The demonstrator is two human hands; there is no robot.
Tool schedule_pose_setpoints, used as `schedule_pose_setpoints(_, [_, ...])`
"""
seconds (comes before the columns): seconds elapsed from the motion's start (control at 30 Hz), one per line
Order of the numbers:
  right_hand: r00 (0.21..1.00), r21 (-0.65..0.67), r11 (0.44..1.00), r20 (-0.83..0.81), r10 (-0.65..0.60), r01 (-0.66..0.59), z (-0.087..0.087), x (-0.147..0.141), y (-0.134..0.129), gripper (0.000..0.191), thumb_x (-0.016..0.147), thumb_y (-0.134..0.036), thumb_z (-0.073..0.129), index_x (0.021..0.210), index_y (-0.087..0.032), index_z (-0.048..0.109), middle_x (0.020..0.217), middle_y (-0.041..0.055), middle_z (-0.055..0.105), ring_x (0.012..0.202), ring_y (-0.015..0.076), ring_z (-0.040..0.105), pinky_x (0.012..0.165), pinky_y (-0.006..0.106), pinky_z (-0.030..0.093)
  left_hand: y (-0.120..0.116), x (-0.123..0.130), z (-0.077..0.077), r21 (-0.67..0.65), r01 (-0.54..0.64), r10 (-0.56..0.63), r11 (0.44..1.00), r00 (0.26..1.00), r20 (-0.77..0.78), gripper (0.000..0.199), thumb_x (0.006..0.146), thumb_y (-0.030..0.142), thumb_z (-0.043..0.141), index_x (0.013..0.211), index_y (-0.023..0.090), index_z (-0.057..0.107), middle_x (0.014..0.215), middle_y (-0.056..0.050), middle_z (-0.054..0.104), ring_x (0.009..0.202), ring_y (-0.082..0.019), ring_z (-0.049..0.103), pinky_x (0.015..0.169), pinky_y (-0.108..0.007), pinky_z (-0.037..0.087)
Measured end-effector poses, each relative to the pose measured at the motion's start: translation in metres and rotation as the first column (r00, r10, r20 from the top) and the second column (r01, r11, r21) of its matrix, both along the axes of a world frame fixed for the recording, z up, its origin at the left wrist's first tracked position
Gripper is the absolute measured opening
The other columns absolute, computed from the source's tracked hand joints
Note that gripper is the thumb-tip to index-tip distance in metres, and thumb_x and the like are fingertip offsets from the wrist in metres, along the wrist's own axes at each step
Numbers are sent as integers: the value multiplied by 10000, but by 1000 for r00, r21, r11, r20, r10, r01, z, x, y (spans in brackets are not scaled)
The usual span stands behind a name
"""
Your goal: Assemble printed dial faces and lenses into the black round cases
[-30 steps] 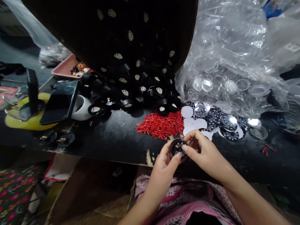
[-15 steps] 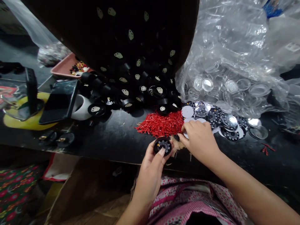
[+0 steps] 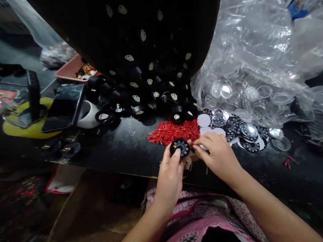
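Observation:
My left hand [image 3: 171, 171] holds a round black gauge [image 3: 180, 148] with a printed dial facing up, the thumb lying on its face. Just right of the gauge, my right hand [image 3: 218, 153] has its thumb and forefinger closed in a pinch; whatever is between the tips is too small to make out. Behind both hands lies a heap of small red pointers [image 3: 171, 132]. Printed dial discs [image 3: 232, 124], some showing white backs, are spread to the right of that heap.
A dark container spills black housings [image 3: 138, 111] at the back. Clear round covers [image 3: 252, 92] fill a plastic bag on the right. On the left are a phone [image 3: 63, 107], a white ring [image 3: 88, 116], a yellow object [image 3: 15, 129] and a pink tray [image 3: 68, 69].
My left hand has moved up and right with the gauge. My right hand has shifted slightly, its fingertips now pinched beside the gauge's right edge.

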State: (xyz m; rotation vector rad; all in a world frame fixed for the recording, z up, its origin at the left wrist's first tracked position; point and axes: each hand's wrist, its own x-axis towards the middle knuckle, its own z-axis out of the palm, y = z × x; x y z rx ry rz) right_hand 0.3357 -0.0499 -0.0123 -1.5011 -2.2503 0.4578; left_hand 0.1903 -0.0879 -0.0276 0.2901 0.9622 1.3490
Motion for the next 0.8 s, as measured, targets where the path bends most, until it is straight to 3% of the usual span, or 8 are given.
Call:
schedule_pose_setpoints(0.1, [981, -82, 997, -191, -32, 17, 8, 1, -3, 87, 942, -206, 622, 868, -190, 665, 870, 24, 672, 848, 201, 580, 794, 351, 355, -4, -5, 2, 30, -15, 14, 999, 1000, 10, 261, 945, 301, 601, 1192, 223, 625, 1168, -92, 749, 1163, -226, 681, 1065, -382, 498])
schedule_pose_setpoints(0.23, [926, -253, 967, -374, -58, -41, 23, -4, -10, 109, 945, -206, 601, 845, -203, 645, 813, -4, 651, 769, 164, 578, 738, 313, 397, -4, -6, 1, -2, 1, -2, 1000, 995, -99, 429, 930, 319, 631, 1343, 324, 515, 1181, -43, 739, 1066, -188, 713, 1026, -371, 519])
schedule_pose_setpoints(0.47, [965, -239, 971, -258, -45, -18, 30, -9, -14, 128, 943, -171, 586, 828, -204, 632, 804, -1, 637, 794, 176, 573, 769, 329, 391, -6, 1, 1, -30, 156, -158, 987, 959, -233, 279, 885, 299, 675, 1159, 265, 634, 1108, -11, 700, 1127, -208, 652, 1018, -359, 516])
schedule_pose_setpoints(0.8, [960, -303, 951, -279, -24, -64, 33, -5, -14, 151, 943, -157, 579, 796, -195, 580, 806, 0, 622, 766, 165, 567, 712, 300, 397, -10, -9, 9, 49, 214, -172, 976, 884, -435, 233, 870, 285, 694, 1097, 253, 650, 1032, 3, 729, 1006, -160, 679, 929, -279, 524])
